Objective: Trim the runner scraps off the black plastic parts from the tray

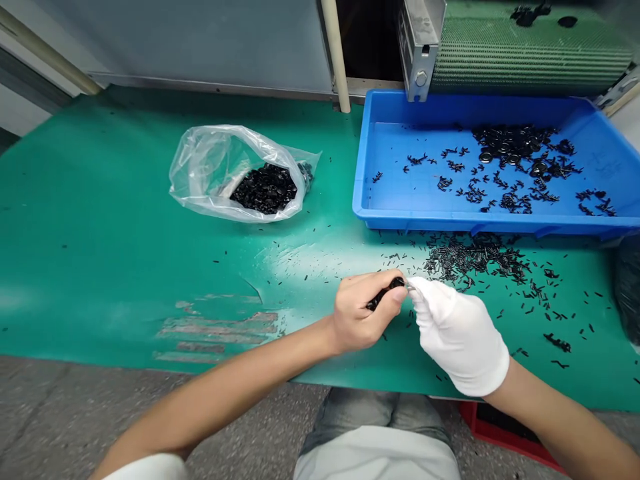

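Bare-skinned, my left hand [361,312] is closed around several small black parts [386,295], which show between the thumb and the curled fingers. My right hand [453,330] wears a white glove and meets the left at the fingertips. Its fingers are pinched together against the parts; what exactly they grip is too small to make out. Just beyond the hands, many short black pieces [475,257] lie scattered on the green table [125,267]. An open clear plastic bag [200,177] full of black parts [267,189] stands to the left.
A blue tray [400,217] with black round parts and branched pieces sits at the back right, below a green conveyor belt [530,57]. A dark bag [628,287] is at the right edge. Under the table's front edge shows a red container [515,443]. A pale pole [336,57] stands behind.
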Available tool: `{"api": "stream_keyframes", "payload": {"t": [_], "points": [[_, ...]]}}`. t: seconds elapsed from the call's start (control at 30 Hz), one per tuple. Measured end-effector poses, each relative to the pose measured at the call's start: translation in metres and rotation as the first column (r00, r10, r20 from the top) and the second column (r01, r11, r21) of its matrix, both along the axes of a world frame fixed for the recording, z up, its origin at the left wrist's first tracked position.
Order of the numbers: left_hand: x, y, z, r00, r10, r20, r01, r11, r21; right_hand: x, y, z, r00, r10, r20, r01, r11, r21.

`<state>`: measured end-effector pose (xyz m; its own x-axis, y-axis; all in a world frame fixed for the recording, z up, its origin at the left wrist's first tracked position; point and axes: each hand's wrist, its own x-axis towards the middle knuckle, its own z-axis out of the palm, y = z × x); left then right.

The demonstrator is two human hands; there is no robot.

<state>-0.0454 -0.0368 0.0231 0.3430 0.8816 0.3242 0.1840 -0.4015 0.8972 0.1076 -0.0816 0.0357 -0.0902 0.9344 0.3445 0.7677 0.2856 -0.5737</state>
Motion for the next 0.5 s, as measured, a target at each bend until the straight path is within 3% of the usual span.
{"api": "stream_keyframes", "payload": {"t": [0.07, 0.1, 0.13, 0.2, 0.23, 0.27, 0.33, 0.43, 0.5], "points": [[0.001, -0.001, 0.001, 0.999, -0.032, 0.026, 0.033, 0.999, -0.014, 0.003, 0.004, 0.007, 0.936, 0.075, -0.344, -0.166, 0.956, -0.242], [0.001, -0.001, 0.001, 0.996, -0.070, 0.053, 0.072, 0.997, -0.039, 0.007, 0.006, 0.010, 0.853, 0.081, -0.516, -0.307, 0.877, -0.369], [0.002, -0.001, 0.001, 0.989, -0.110, 0.094, 0.118, 0.990, -0.079, 0.012, 0.008, 0.012, 0.742, 0.053, -0.668, -0.468, 0.755, -0.459], [0.004, 0.000, 0.001, 0.962, -0.171, 0.213, 0.214, 0.957, -0.196, 0.022, 0.012, 0.013, 0.500, -0.092, -0.861, -0.722, 0.505, -0.473], [0.005, 0.000, 0.000, 0.945, -0.178, 0.276, 0.252, 0.931, -0.263, 0.027, 0.014, 0.012, 0.395, -0.168, -0.903, -0.791, 0.438, -0.427], [0.006, 0.002, -0.001, 0.928, -0.168, 0.331, 0.280, 0.903, -0.325, 0.031, 0.015, 0.010, 0.310, -0.225, -0.924, -0.821, 0.427, -0.380], [0.006, 0.005, -0.004, 0.907, -0.134, 0.399, 0.309, 0.857, -0.414, 0.036, 0.018, 0.007, 0.197, -0.280, -0.939, -0.794, 0.517, -0.321], [0.004, 0.011, -0.007, 0.898, -0.122, 0.423, 0.322, 0.836, -0.444, 0.038, 0.025, 0.004, 0.136, -0.308, -0.942, -0.688, 0.655, -0.313], [0.002, 0.015, -0.008, 0.892, -0.137, 0.431, 0.339, 0.834, -0.436, 0.039, 0.030, 0.003, 0.113, -0.325, -0.939, -0.622, 0.714, -0.322]]}}
